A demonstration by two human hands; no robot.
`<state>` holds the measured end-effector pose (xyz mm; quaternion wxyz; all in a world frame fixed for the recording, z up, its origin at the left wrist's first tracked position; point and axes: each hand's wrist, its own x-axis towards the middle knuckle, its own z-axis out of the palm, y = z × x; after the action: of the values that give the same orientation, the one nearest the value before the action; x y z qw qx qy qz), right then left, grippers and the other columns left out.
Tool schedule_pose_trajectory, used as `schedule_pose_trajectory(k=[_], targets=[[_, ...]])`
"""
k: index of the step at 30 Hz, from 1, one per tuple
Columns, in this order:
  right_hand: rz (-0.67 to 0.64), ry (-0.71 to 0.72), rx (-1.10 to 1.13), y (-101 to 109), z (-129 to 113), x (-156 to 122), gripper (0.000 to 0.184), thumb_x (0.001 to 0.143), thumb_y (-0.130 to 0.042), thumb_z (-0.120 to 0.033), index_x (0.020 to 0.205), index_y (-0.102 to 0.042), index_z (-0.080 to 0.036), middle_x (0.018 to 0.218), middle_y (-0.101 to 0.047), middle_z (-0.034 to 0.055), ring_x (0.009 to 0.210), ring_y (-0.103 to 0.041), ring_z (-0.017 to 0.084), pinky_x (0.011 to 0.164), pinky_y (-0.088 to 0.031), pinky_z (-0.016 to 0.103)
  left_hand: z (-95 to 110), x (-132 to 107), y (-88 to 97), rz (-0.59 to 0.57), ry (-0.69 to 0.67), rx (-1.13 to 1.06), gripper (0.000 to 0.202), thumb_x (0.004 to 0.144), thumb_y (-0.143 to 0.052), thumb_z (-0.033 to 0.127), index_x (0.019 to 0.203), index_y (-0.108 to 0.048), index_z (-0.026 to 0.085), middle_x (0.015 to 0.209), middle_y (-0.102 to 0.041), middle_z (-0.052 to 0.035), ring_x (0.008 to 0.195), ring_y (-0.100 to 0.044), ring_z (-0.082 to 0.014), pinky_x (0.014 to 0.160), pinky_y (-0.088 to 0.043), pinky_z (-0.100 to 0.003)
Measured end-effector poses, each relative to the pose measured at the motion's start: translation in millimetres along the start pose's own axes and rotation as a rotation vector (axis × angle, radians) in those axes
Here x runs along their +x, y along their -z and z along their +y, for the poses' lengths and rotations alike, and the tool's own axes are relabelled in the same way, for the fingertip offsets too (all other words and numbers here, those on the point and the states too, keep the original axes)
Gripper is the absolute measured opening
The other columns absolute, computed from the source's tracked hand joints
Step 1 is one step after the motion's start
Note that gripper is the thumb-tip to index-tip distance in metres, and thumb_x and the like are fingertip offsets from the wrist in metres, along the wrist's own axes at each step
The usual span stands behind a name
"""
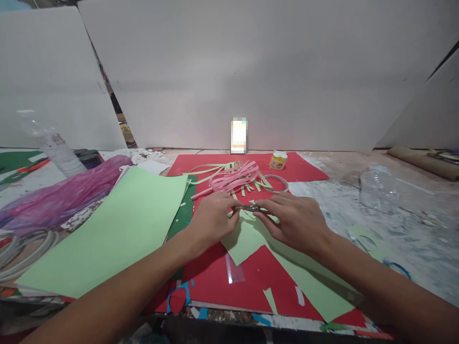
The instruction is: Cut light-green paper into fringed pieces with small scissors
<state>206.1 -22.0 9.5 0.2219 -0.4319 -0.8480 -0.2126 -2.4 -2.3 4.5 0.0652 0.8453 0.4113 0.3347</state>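
Note:
My left hand [217, 217] and my right hand [292, 217] meet over the middle of the table. Fingers of the right hand close on a small dark, metallic-looking object [253, 208]; its kind is unclear. At that object's left end, the left thumb and fingertips pinch something too small to name. Below the hands lies a cut piece of light green paper [247, 241]. Just beyond them rest a bundle of pink paper strips [233, 177] and loose pale green strips [204, 168].
Red sheets [222, 282] cover the middle. A green paper stack [107, 234] and purple plastic [71, 188] lie left. Behind stand a phone [239, 136] and yellow jar [278, 161], near a tape ring [278, 183]. A clear bottle [380, 186] lies right.

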Motion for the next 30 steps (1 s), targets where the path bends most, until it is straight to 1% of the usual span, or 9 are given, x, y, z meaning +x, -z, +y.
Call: schedule_pose_trajectory(k=[4, 12, 23, 30], targets=[[-0.003, 0.006, -0.012, 0.6, -0.7, 0.3, 0.025, 0.091, -0.053, -0.039, 0.087, -0.07, -0.021, 0.073, -0.07, 0.0022, 0.063, -0.06, 0.017, 0.051, -0.018, 0.028, -0.2, 0.0, -0.7, 0.006, -0.006, 0.009, 0.016, 0.078, -0.06, 0.013, 0.085, -0.074, 0.018, 0.078, -0.072, -0.0038, 0.071, -0.061, -0.017, 0.066, -0.047, -0.029], [-0.013, 0.003, -0.018, 1.1, -1.4, 0.3, 0.026, 0.09, -0.053, -0.039, 0.087, -0.071, -0.021, 0.074, -0.071, 0.0026, 0.063, -0.06, 0.018, 0.051, -0.017, 0.028, -0.2, -0.5, 0.5, 0.001, 0.02, -0.011, 0.016, 0.077, -0.061, 0.014, 0.084, -0.074, 0.017, 0.075, -0.072, -0.0032, 0.062, -0.059, -0.0144, 0.062, -0.046, -0.027], [-0.005, -0.002, -0.032, 1.7, -2.2, 0.6, 0.025, 0.09, -0.054, -0.038, 0.089, -0.071, -0.021, 0.071, -0.07, 0.0019, 0.063, -0.061, 0.019, 0.051, -0.018, 0.028, -0.5, 0.2, -0.3, 0.011, 0.02, -0.03, 0.016, 0.077, -0.06, 0.014, 0.084, -0.074, 0.018, 0.074, -0.072, -0.0021, 0.063, -0.06, -0.014, 0.062, -0.046, -0.027], [-0.011, -0.002, -0.025, 1.4, -2.3, 0.5, 0.025, 0.09, -0.053, -0.037, 0.088, -0.071, -0.021, 0.071, -0.07, 0.0019, 0.062, -0.06, 0.018, 0.051, -0.017, 0.028, -0.2, 0.2, -0.1, 0.009, 0.027, -0.047, 0.016, 0.076, -0.061, 0.014, 0.085, -0.074, 0.017, 0.076, -0.072, -0.0027, 0.062, -0.059, -0.0137, 0.062, -0.047, -0.027]])
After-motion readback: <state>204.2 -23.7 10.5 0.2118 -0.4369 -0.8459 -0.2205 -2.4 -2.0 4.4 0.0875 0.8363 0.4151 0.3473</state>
